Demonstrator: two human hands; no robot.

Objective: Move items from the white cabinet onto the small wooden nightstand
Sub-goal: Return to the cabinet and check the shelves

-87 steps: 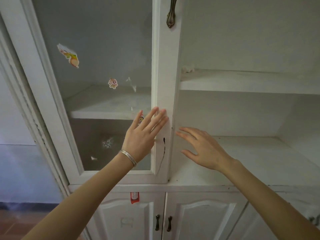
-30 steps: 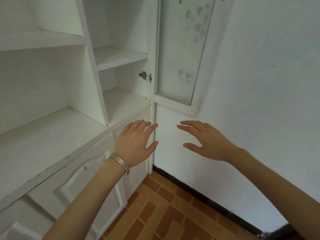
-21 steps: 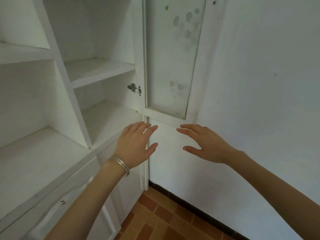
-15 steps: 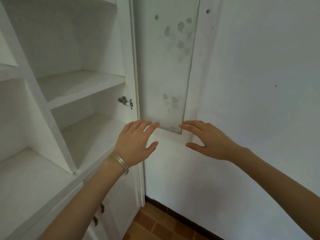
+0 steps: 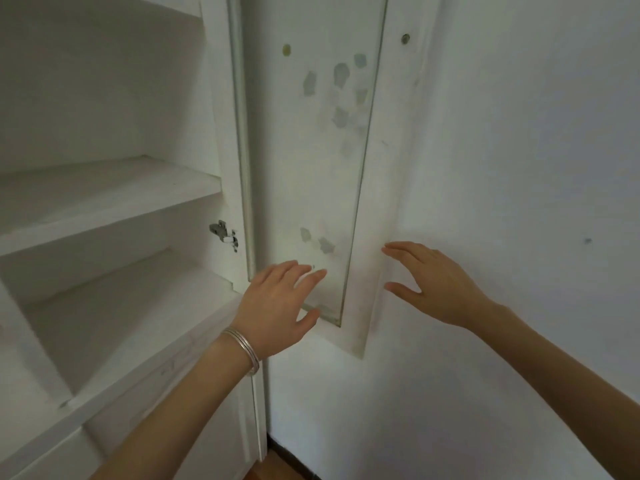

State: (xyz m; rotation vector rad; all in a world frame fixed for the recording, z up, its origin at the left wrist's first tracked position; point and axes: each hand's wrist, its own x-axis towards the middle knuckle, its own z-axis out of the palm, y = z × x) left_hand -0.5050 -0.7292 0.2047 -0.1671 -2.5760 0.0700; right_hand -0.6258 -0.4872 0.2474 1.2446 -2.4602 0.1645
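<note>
The white cabinet fills the left half of the view, and its visible shelves hold nothing. Its glass door stands swung wide open, flat against the wall, with faded sticker marks on the pane. My left hand, a silver bangle on the wrist, is spread in front of the door's lower glass, empty. My right hand hovers open at the door's outer frame, also empty. No nightstand and no items are in view.
A plain white wall takes up the right side. A metal hinge joins the door to the cabinet side. A closed lower cabinet door sits below the shelves. A strip of dark skirting shows at the bottom.
My view has swung right, from the cabinet's left glass door past the bare shelves to the open right door. Both hands stayed open and now reach that door.
</note>
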